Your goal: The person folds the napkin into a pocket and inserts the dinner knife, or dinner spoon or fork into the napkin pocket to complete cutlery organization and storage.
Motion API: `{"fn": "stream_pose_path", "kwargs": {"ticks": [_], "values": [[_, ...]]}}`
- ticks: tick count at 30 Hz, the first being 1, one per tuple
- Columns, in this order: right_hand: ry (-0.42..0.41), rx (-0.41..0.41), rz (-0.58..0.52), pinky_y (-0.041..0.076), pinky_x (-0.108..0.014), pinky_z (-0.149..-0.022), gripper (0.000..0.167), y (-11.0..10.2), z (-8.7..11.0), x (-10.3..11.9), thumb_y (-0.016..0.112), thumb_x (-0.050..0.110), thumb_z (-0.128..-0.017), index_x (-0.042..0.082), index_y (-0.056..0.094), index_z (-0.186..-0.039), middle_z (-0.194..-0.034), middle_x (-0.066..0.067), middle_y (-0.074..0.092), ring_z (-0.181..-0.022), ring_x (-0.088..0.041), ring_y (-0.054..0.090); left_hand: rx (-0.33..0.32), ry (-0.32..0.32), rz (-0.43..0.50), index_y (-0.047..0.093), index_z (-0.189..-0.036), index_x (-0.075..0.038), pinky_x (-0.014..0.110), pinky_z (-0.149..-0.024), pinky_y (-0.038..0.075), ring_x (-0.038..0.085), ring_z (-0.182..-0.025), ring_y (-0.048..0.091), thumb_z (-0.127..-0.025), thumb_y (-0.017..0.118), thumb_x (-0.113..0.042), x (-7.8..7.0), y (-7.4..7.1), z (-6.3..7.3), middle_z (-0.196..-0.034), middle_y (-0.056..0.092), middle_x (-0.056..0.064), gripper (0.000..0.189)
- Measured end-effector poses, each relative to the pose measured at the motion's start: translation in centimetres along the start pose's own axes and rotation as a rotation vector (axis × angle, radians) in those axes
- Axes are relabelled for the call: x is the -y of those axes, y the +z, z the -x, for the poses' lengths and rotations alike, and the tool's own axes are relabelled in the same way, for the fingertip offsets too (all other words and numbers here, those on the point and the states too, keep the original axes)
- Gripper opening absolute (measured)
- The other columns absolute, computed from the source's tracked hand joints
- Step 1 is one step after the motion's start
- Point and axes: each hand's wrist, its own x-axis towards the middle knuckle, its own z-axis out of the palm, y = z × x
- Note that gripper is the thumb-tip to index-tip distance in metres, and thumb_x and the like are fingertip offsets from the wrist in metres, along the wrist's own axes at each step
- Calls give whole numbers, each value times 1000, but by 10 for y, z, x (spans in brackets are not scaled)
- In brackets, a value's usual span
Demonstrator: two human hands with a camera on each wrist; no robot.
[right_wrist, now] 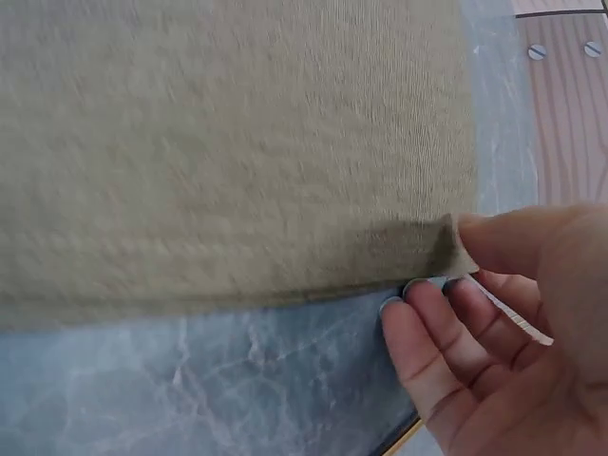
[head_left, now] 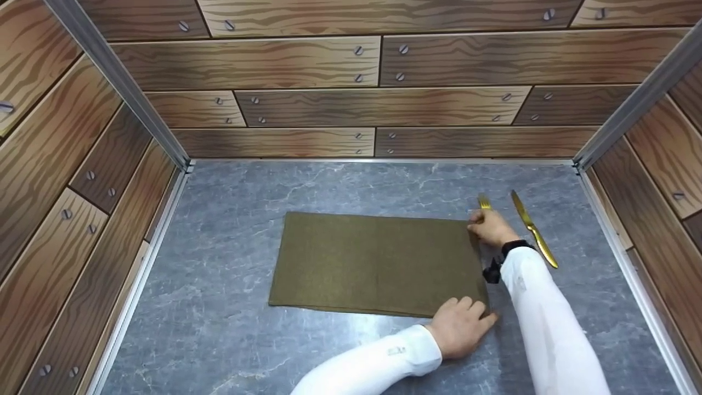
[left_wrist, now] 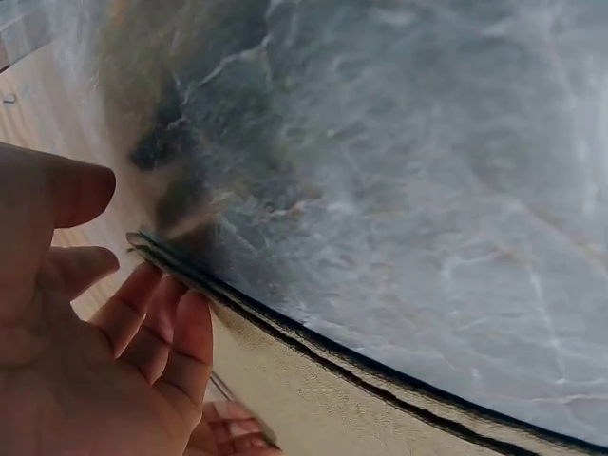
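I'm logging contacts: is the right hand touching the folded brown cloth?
Touching. The right wrist view shows the right hand pinching a corner of the folded brown cloth, its thumb against the fabric.

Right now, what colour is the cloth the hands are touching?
The cloth is olive brown; the head view shows it best.

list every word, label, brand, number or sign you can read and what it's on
Nothing readable in any view.
Left white sleeve: small grey mark near the cuff, too small to read.
Right white sleeve: faint mark near the cuff, too blurred to read.
Folded olive-brown cloth: no lettering visible.
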Motion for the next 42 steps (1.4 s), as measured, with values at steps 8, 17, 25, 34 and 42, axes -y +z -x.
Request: {"fn": "stream_pose_path", "kwargs": {"ticks": [8,17,25,34,42], "values": [[45,-30,-72,53,-27,-67,25,-2,2,-5,62,9,-96,-9,56,-113,-102,-15,60,-83,-16,58,-214,15,-114,69,-103,-42,20,-52,35,6,-79,52,-97,52,-38,-1,2,1,-94,56,-11,19],[13,-46,-168,57,-32,-74,23,-10,4,-1,62,9,-97,-6,57,-114,-112,-21,61,-87,-15,61,-195,-23,-138,63,-90,-38,21,-46,44,4,-74,55,-97,49,-36,-8,4,-10,-90,58,-14,15],[-20,21,-140,58,-41,-88,30,-18,7,3,58,12,-101,-6,65,-123,-126,-27,63,-95,-14,65,-250,-91,-134,60,-85,-34,22,-43,44,4,-69,56,-98,48,-36,-11,7,-14,-83,58,-13,17],[-23,150,-195,51,-52,-99,41,-32,13,9,40,0,-97,-5,60,-133,-143,-28,50,-120,-35,56,-243,-154,-18,61,-87,-31,22,-42,43,5,-68,56,-95,57,-31,-4,9,-10,-81,58,-11,9],[-104,110,-90,48,-56,-100,35,-43,21,4,53,8,-100,3,63,-132,-137,-26,57,-123,-40,56,-87,-175,350,62,-99,-30,22,-44,43,5,-67,58,-91,67,-31,12,-14,-3,-90,55,-10,10]]}}
